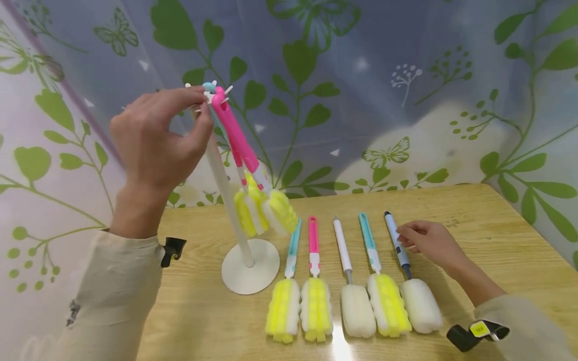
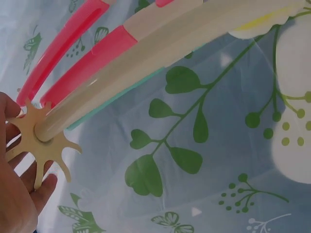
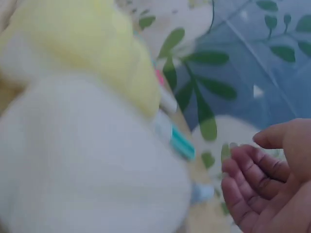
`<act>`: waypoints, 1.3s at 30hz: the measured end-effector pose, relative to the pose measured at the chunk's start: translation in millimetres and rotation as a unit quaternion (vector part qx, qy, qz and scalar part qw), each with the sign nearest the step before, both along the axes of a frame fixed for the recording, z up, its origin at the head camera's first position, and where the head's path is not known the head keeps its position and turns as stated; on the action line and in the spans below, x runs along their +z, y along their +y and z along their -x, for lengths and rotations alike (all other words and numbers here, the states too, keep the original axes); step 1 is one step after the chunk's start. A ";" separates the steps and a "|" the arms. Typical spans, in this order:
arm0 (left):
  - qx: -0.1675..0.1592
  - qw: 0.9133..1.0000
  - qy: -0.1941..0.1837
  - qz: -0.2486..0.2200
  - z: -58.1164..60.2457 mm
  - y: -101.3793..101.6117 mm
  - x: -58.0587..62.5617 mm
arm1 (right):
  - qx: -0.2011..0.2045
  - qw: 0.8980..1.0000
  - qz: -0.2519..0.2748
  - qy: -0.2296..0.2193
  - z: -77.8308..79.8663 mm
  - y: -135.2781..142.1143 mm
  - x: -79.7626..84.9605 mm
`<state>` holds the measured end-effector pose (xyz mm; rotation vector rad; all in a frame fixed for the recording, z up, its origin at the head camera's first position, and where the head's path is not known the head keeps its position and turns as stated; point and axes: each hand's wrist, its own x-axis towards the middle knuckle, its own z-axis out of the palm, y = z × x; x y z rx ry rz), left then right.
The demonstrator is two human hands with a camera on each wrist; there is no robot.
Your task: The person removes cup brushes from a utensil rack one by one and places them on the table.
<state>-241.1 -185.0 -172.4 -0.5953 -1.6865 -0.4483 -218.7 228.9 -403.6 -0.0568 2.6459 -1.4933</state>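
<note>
My left hand (image 1: 155,130) pinches the hooked top of a white stand (image 1: 228,190); in the left wrist view its fingers lie around the edge of the hook disc (image 2: 31,133). Bottle brushes with yellow-and-white sponge heads hang from the hooks, a pink-handled brush (image 1: 239,138) in front and a teal handle partly hidden behind. My right hand (image 1: 433,245), fingers loosely curled and holding nothing, hovers beside the handle of a grey-blue bottle brush (image 1: 397,240) with a white sponge head. The right wrist view shows its bare palm (image 3: 272,194).
Several bottle brushes lie in a row on the wooden table (image 1: 194,281): a teal brush (image 1: 291,260), a pink brush (image 1: 313,245), a white-handled brush (image 1: 343,250) and another teal brush (image 1: 370,245). The stand's round base (image 1: 250,281) is left of them. A leaf-patterned curtain (image 1: 361,100) hangs behind.
</note>
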 end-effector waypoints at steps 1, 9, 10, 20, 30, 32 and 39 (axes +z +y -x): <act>0.002 1.000 0.001 -0.006 0.2 1.0 -0.3 | 0.004 1.000 0.006 0.009 1.5 -5.1 3.0; -0.002 1.000 0.002 -0.025 1.2 4.4 0.1 | 0.076 0.993 0.052 0.067 12.7 -66.2 40.7; -0.003 1.000 0.004 -0.025 1.7 4.3 -0.1 | 0.083 0.992 0.059 0.073 14.0 -74.8 46.3; -0.046 0.998 0.008 -0.036 6.0 0.9 -2.3 | 0.134 0.966 0.124 0.186 18.6 -163.2 88.9; -0.083 0.995 0.015 -0.043 9.9 2.3 -3.2 | 0.104 0.932 0.156 0.310 17.5 -225.7 123.3; -0.086 0.995 0.017 -0.044 10.2 2.7 -2.9 | 0.097 0.930 0.161 0.316 18.3 -230.9 128.1; -0.074 0.996 0.005 -0.041 8.8 1.2 -1.6 | 0.071 0.932 0.174 0.311 20.2 -241.3 130.3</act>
